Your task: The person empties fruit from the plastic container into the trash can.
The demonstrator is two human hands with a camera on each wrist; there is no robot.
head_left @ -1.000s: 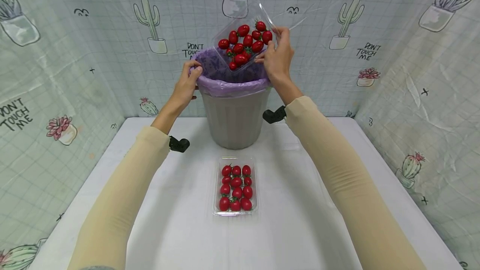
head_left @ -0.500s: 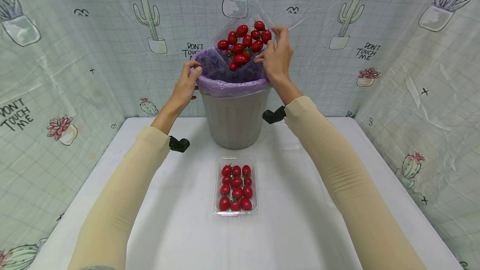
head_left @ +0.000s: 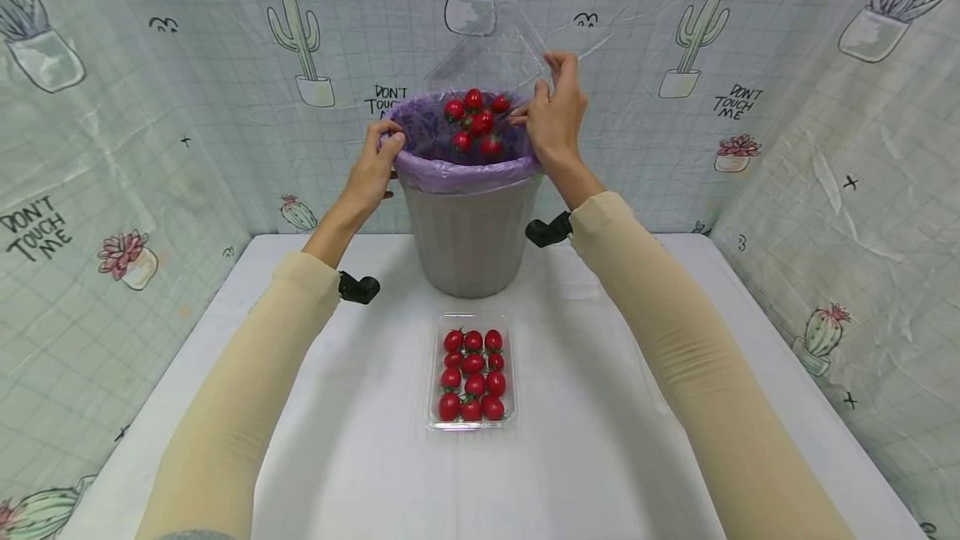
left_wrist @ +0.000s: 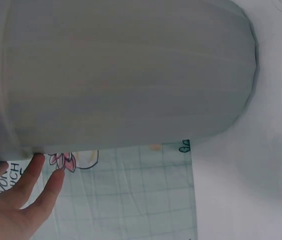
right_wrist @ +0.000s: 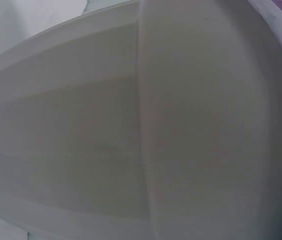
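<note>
Cherry tomatoes (head_left: 482, 122) show in the mouth of the grey bin (head_left: 472, 232), beneath a tilted clear tray (head_left: 483, 61); whether they are in mid-fall or resting cannot be told. The right hand (head_left: 557, 115) pinches the tray's edge between thumb and fingers, holding it aslant above the opening, presumably so that the slope directs its contents inward. The left hand (head_left: 373, 158) grips the rim at the opposite side, thumb on the purple liner (head_left: 472, 177) and lower fingers part-spread outside, probably to steady the bin and secure the liner. The bin stands upright on the white table (head_left: 375, 440) between both hands, likely for access from either side. A second tray (head_left: 473, 427) lies flat in front, holding packed tomatoes (head_left: 474, 364) in rows, apparently within reach yet outside the working area.
</note>
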